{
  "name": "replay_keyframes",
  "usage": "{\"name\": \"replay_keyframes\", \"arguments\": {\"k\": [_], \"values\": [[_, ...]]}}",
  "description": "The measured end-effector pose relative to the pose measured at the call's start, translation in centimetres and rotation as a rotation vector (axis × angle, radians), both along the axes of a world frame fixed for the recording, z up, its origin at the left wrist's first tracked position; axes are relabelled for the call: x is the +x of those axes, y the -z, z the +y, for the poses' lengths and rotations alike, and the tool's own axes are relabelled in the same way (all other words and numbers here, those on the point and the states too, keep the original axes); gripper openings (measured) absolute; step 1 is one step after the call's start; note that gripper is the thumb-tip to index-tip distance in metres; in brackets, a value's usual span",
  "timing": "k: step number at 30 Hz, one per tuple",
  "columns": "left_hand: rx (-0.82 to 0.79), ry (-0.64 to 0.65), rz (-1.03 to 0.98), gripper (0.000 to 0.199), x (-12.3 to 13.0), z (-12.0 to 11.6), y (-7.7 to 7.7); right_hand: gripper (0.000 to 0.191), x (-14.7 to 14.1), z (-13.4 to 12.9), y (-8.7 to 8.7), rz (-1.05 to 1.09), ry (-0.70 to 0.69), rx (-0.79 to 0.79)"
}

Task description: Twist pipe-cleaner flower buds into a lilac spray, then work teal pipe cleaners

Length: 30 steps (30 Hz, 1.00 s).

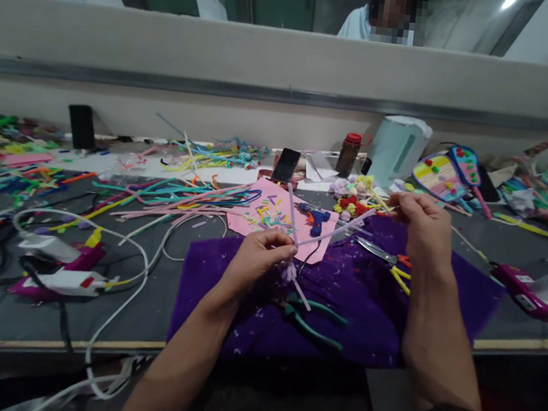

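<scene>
A purple cloth covers the near edge of the desk, and green-handled pliers lie on it, just below the working hands. Above the pliers, the person's left hand pinches a lilac pipe-cleaner piece between thumb and fingers. Below that grip the piece is bunched into a small cluster with a straight tail; above it, two long stems fork away. To me it looks partway made: the bunch is formed, the long stems are left straight. The right hand is raised near the tip of one stem, fingers drawn together; I can't tell whether they hold it.

Beyond the left hand, scissors rest on the cloth, and a blue glue gun lies on a pink sheet beside scattered cut snippets. Farther back come a cluster of fuzzy flowers, seemingly finished pieces, then a phone, a red-capped bottle and a pale green jug. Past the partition is another person.
</scene>
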<state>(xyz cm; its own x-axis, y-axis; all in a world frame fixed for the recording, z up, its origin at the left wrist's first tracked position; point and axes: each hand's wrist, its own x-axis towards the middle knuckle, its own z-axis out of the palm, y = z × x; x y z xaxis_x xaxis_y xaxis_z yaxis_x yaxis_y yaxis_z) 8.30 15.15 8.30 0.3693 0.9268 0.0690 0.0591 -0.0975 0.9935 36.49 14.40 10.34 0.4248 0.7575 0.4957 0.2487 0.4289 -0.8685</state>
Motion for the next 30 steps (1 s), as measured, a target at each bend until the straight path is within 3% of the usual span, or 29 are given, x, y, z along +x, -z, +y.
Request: {"name": "replay_keyframes", "arguments": {"k": [2, 5, 10, 17, 25, 30], "values": [[-0.142, 0.07, -0.095, 0.016, 0.1, -0.1, 0.0, 0.015, -0.3, 0.7, 0.8, 0.017, -0.063, -0.041], [-0.363, 0.183, -0.22, 0.018, 0.3, -0.1, 0.4, 0.02, -3.4, 0.6, 1.6, -0.145, -0.435, -0.2], [-0.537, 0.344, -0.244, 0.018, 0.7, 0.0, 1.1, 0.034, -8.6, -0.9, 2.2, -0.394, -0.757, 0.0], [-0.524, 0.402, -0.182, 0.018, 0.8, 0.1, 1.4, 0.015, -8.4, -0.8, 2.6, -0.623, -0.688, 0.127], [-0.456, 0.39, -0.201, 0.02, 0.9, -0.1, 1.5, 0.016, -8.0, -0.8, 2.3, -0.826, -0.66, 0.227], [-0.348, 0.308, -0.159, 0.019, 0.9, -0.2, 1.6, 0.014, -8.2, -1.2, 2.4, -0.844, -0.613, 0.218]]}}
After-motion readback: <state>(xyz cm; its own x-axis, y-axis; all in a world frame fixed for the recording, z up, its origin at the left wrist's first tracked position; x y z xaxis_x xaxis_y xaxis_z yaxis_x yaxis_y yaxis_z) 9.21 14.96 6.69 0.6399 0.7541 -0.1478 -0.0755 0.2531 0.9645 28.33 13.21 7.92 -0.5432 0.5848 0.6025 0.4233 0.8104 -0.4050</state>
